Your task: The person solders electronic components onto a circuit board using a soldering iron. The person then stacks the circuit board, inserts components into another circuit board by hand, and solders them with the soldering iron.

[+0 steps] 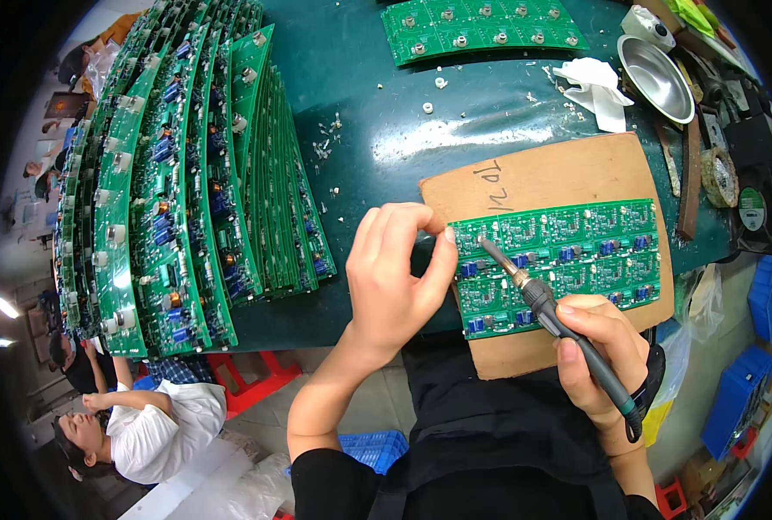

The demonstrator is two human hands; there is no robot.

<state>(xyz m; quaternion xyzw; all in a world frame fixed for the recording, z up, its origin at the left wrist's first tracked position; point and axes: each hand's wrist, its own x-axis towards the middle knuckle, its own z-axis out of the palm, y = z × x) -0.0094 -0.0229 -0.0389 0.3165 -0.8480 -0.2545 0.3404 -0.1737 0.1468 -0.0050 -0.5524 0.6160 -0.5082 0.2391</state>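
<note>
My right hand [607,351] is closed around the dark handle of a soldering iron [549,308]. Its tip rests at the upper left part of a green circuit board [533,277] that carries blue and white components. My left hand [395,273] is at that board's upper left corner, thumb and forefinger pinched together at the edge. Whatever lies between those fingertips is too small to make out. Under the board is a piece of brown cardboard [568,169] with handwriting on it.
Tall rows of upright circuit boards [178,191] fill the table's left side. Another board [481,30] lies at the far edge. Crumpled white tissue [596,91], a metal bowl [656,78] and a tape roll [717,178] are at the right. A person [156,425] sits at lower left.
</note>
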